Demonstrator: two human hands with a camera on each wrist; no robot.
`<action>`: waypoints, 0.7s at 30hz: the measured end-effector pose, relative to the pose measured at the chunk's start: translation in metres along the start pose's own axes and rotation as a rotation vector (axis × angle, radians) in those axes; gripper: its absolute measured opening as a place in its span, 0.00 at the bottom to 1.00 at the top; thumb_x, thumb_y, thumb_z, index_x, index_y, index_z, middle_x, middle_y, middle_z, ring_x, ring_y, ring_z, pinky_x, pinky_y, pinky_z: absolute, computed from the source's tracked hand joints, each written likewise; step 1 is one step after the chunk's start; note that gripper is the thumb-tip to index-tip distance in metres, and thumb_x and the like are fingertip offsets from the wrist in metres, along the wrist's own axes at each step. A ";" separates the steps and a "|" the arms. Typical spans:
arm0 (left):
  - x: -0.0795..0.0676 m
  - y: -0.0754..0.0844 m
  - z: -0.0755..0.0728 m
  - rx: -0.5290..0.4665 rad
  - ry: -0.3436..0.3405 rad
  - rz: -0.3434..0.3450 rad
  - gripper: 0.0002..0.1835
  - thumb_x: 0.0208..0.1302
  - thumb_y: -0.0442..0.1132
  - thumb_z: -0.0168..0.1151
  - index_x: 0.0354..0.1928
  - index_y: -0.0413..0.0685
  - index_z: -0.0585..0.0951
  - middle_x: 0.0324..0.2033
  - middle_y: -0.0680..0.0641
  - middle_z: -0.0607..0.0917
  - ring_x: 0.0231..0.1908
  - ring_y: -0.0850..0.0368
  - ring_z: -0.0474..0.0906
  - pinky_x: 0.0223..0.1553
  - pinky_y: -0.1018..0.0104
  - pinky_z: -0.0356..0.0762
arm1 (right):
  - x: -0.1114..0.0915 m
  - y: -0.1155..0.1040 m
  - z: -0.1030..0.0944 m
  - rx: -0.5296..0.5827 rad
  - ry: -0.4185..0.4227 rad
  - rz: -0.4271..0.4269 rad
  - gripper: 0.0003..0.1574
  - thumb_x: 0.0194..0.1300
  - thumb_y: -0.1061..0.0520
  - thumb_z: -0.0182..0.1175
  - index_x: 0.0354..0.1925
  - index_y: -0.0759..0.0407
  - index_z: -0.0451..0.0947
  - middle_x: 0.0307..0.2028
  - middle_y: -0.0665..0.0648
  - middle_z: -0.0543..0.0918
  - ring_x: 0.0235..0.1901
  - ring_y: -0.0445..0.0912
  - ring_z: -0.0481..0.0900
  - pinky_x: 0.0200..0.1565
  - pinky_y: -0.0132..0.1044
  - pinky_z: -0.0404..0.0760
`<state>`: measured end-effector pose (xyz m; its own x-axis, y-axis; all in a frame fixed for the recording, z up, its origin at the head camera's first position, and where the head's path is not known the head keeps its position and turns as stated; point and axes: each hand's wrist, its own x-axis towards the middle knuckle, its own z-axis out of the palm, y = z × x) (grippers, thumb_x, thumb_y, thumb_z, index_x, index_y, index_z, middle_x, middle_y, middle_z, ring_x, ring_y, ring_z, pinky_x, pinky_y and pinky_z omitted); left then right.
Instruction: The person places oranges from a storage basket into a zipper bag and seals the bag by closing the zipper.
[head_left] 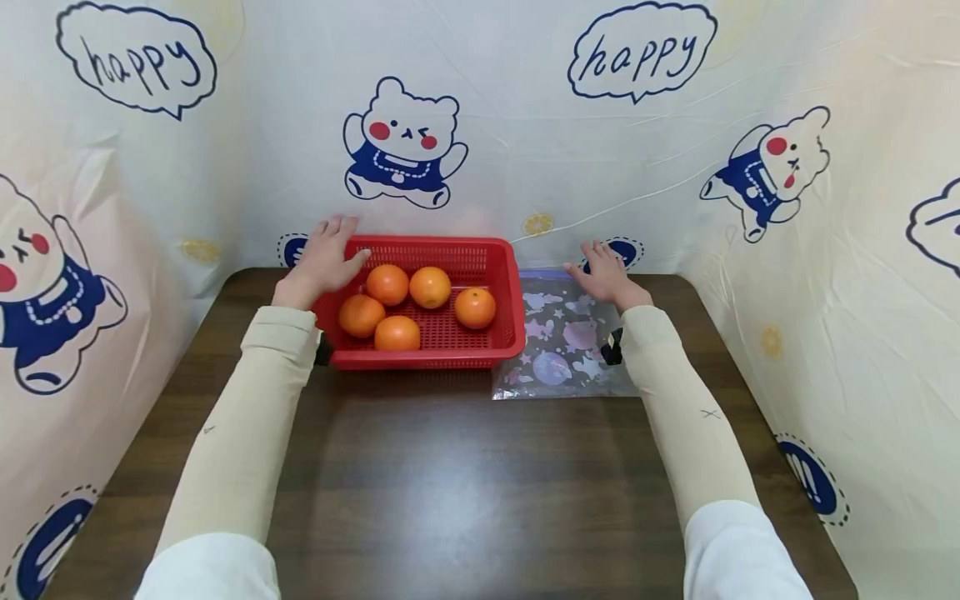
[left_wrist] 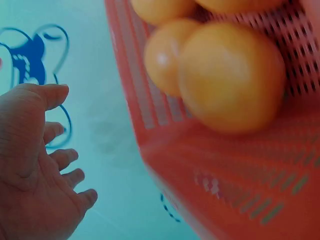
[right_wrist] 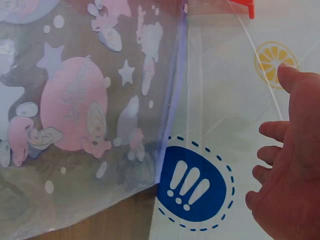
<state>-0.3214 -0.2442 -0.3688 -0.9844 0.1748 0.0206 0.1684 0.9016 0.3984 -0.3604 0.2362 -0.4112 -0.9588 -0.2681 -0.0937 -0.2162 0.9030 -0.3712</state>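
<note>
my left hand (head_left: pixel 321 262) is stretched out by the far left corner of the red basket (head_left: pixel 420 360). five oranges (head_left: pixel 431 287) sit inside. my right hand (head_left: pixel 609 277) is stretched out too, near the far edge of the bag (head_left: pixel 551 367). the bag lies flat on the desk (head_left: pixel 450 475), by the basket's right side.

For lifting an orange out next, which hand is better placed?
Probably the left hand: empty, it is at the left end of the red basket, near the oranges; the right hand is by the patterned bag.
</note>
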 end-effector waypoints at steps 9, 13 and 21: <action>0.002 0.031 0.014 -0.149 0.009 0.100 0.37 0.77 0.45 0.51 0.79 0.38 0.52 0.77 0.33 0.57 0.77 0.35 0.52 0.76 0.40 0.49 | 0.004 0.003 0.018 0.168 -0.008 -0.068 0.42 0.80 0.46 0.47 0.76 0.74 0.52 0.76 0.74 0.54 0.78 0.65 0.49 0.77 0.57 0.50; 0.004 0.045 0.024 -0.202 -0.009 0.108 0.35 0.77 0.44 0.52 0.79 0.39 0.56 0.76 0.35 0.62 0.75 0.37 0.57 0.75 0.41 0.54 | 0.006 0.003 0.026 0.200 -0.010 -0.081 0.38 0.79 0.50 0.50 0.74 0.74 0.57 0.75 0.73 0.59 0.76 0.65 0.55 0.76 0.56 0.55; 0.000 0.082 0.043 -0.285 -0.042 0.165 0.29 0.77 0.44 0.54 0.76 0.46 0.66 0.72 0.40 0.71 0.71 0.42 0.67 0.72 0.43 0.64 | 0.011 0.003 0.038 0.155 -0.026 -0.080 0.33 0.77 0.55 0.53 0.72 0.72 0.63 0.71 0.71 0.67 0.73 0.63 0.62 0.73 0.56 0.62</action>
<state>-0.3052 -0.1533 -0.3751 -0.9409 0.3311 0.0707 0.2988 0.7140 0.6332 -0.3646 0.2232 -0.4481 -0.9344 -0.3469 -0.0811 -0.2583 0.8165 -0.5164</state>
